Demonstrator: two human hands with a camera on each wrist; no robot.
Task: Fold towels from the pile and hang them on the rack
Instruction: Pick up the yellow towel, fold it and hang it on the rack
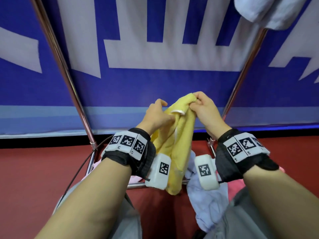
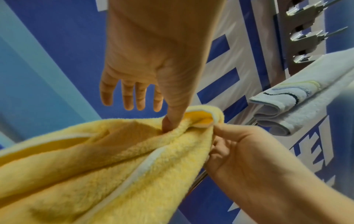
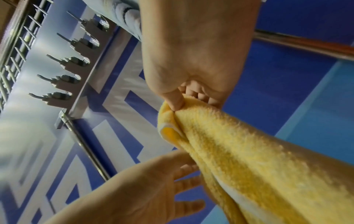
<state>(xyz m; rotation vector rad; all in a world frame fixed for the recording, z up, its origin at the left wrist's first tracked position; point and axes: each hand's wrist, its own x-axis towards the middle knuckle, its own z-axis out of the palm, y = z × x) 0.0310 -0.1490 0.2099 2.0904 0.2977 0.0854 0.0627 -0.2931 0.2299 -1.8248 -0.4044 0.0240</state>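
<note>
A person stands at a chrome towel rack [image 1: 81, 107], a yellow towel [image 1: 179, 135] held up between both hands in front of a blue and white banner [image 1: 155, 83]. The right hand [image 1: 205, 109] pinches the towel's top corner between thumb and curled fingers. The left hand [image 1: 155, 114] is spread, fingers straight, only its thumb pressing into the cloth just below that corner; it grips nothing. The towel hangs in loose lengthwise folds, its lower end draped past the rack's low front rail [image 1: 138, 185].

By the look of it, folding of this towel has barely begun: no clean crease shows, and it has not reached a bar. At least one pale blue-white folded towel [image 2: 298, 106] already lies over an upper bar, seen at the top right corner of the head view, so some hanging seems done.

The pile sits low inside the rack's base: a lavender towel [image 1: 205, 200] beside the yellow one, pink cloth [image 1: 236, 185] at the right edge and more pink at the left. No basket shows. These remain to be folded.
</note>
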